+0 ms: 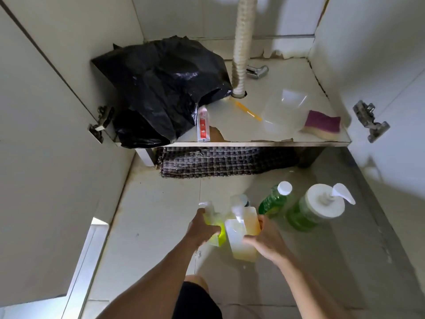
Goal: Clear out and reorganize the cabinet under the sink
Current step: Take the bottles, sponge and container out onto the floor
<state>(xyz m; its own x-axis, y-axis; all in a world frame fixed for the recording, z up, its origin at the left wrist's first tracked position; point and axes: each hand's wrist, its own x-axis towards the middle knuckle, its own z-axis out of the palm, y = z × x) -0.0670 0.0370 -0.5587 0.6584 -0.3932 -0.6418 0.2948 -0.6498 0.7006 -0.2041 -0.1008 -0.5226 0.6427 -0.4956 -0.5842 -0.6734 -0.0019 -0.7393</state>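
While both arms are reaching forward over the tiled floor (pixel 149 226), the left hand (pixel 202 229) is gripping a yellow-green bottle (pixel 215 229) with a pale spray top, fingers wrapped round its side. Just beside it, the right hand (pixel 264 236) is closing on a clear square bottle (pixel 241 240) with orange-yellow liquid pooling low inside; a second orange bottle (pixel 251 221) is touching it behind, and I cannot tell whether the hand is holding that one too. To the right, a green bottle (pixel 273 200) with a white cap is standing on the floor, and next to it a wide green pump jar (pixel 315 210) with a white lid.

Farther on, a dark woven mat (pixel 220 162) is lying under the cabinet's front edge. On the cabinet shelf (pixel 253 134), whose coating is peeling at the front, a black bag (pixel 161 88) is slumping at the left, with a small red-labelled packet (pixel 202 125) beside it. An orange stick (pixel 247 110), a clear tub (pixel 282 111) and a purple sponge (pixel 322 123) are lying to the right. At the back, a ribbed drain hose (pixel 241 47) is running down into the shelf, a chrome fitting (pixel 257 71) lying near it.
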